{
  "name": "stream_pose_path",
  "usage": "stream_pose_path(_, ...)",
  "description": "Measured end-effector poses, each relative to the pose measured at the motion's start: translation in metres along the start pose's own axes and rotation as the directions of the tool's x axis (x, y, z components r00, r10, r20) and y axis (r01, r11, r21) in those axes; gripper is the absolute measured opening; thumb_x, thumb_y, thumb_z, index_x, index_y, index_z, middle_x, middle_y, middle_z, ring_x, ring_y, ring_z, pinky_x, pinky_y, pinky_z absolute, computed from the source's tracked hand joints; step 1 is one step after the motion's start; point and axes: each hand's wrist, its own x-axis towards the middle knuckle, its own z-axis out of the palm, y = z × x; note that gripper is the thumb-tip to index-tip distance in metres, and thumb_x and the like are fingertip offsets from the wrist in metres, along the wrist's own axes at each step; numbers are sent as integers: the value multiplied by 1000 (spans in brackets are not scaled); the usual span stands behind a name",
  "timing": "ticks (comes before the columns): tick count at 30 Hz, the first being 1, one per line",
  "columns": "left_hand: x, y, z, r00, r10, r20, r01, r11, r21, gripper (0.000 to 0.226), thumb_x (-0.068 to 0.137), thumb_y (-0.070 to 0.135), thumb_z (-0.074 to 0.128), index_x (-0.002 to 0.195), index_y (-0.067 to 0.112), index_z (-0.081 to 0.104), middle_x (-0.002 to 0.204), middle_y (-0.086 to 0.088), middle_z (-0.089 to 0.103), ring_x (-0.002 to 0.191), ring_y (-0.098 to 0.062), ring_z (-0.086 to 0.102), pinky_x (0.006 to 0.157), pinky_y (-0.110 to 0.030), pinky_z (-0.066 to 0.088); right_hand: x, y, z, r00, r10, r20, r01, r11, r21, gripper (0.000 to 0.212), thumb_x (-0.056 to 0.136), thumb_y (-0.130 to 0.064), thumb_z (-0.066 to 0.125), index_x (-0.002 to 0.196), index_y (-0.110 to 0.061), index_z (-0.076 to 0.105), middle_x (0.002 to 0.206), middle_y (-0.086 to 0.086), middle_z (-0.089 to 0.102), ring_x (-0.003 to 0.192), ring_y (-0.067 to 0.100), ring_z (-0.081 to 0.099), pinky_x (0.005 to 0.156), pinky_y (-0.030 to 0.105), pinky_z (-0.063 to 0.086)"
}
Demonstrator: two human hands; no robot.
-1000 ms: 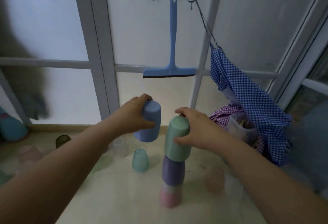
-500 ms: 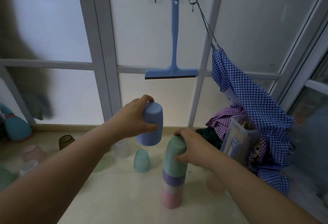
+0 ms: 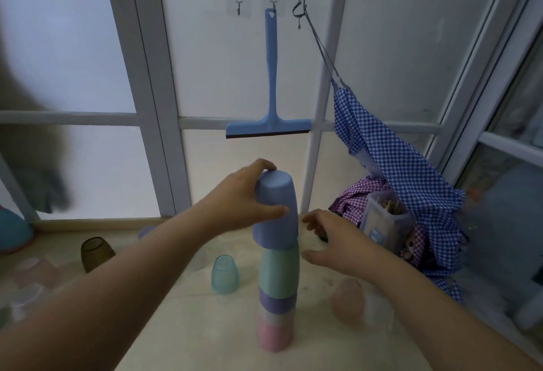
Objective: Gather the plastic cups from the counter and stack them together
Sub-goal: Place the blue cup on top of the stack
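A tower of upside-down plastic cups stands on the beige counter: pink cup at the bottom, a purple cup, then a green cup. My left hand grips a blue cup and holds it over the green one, its rim around the green cup's top. My right hand hovers beside the stack with fingers apart, holding nothing. Loose cups stand around: a clear teal cup, a dark olive cup, a pale pink cup and several faint ones at far left.
A blue squeegee hangs on the window frame behind the stack. A blue checked cloth hangs at right over a clear box and a purple checked cloth. A teal object sits at the far left edge.
My left hand has carried the blue cup right and set it over the green cup. My right hand has let go of the green cup and pulled back to the right.
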Motion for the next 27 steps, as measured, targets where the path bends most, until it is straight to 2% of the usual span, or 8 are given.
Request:
stream_pose_path(3,-1,-4,23,998,2,64,-3,1000,18,67,70,40,74,125,29,37,117,2,54,91,-17,51,70,-25,46,-9,3,-2,1000,27,-6,-27,1000,-2,55,75,-34,69,124,-26,46,115,-8,55,105,10,54,89,26,48)
stream_pose_path(8,-7,-14,55,986,-1,166,-22,991,133,74,74,42,69,135,29,30,131,-1,51,106,-19,53,85,-29,46,-21,4,-4,997,28,-74,-31,999,-28,43,78,-32,67,118,-26,52,105,-10,55,95,7,53,84,21,46)
stream_pose_path(12,-13,-15,58,987,21,161,-46,987,155,76,79,48,62,142,31,22,138,-1,46,117,-21,50,94,-32,44,-28,-3,-11,989,36,-142,-37,999,-1,32,80,-27,65,111,-24,56,100,-6,59,90,9,56,81,24,50)
stream_pose_path(15,-19,-14,45,994,46,101,-63,983,174,68,80,49,60,138,33,28,134,2,49,114,-17,53,92,-31,46,-29,-15,-18,986,-12,-167,13,1000,6,27,81,-26,65,106,-25,56,97,-7,60,89,9,56,78,22,49)
stream_pose_path(18,-26,-17,25,998,64,14,-66,972,224,49,84,48,55,128,28,43,125,4,56,104,-14,57,86,-29,50,-24,-40,-23,969,-105,-224,105,994,-12,25,83,-26,64,107,-22,57,92,-8,58,86,9,57,79,23,50)
stream_pose_path(21,-38,-29,3,998,58,-29,-47,956,289,34,87,35,53,119,24,50,117,3,58,99,-16,57,83,-32,50,-12,-69,-15,951,-185,-246,187,982,-18,27,83,-21,63,109,-17,58,94,-5,58,88,11,57,83,25,50)
stream_pose_path(25,-61,-68,-22,997,-46,-56,62,941,333,30,86,31,52,115,24,51,113,4,59,96,-16,58,82,-35,51,11,-98,21,946,-267,-182,268,963,-21,24,79,-21,62,103,-22,58,91,-7,58,84,10,54,76,23,46)
stream_pose_path(27,-75,-94,-37,991,-106,-77,125,937,325,31,85,32,52,115,24,51,111,4,59,88,-15,56,79,-33,50,26,-110,47,951,-283,-125,285,959,-4,22,80,-23,63,102,-22,57,90,-6,58,83,11,54,75,23,45)
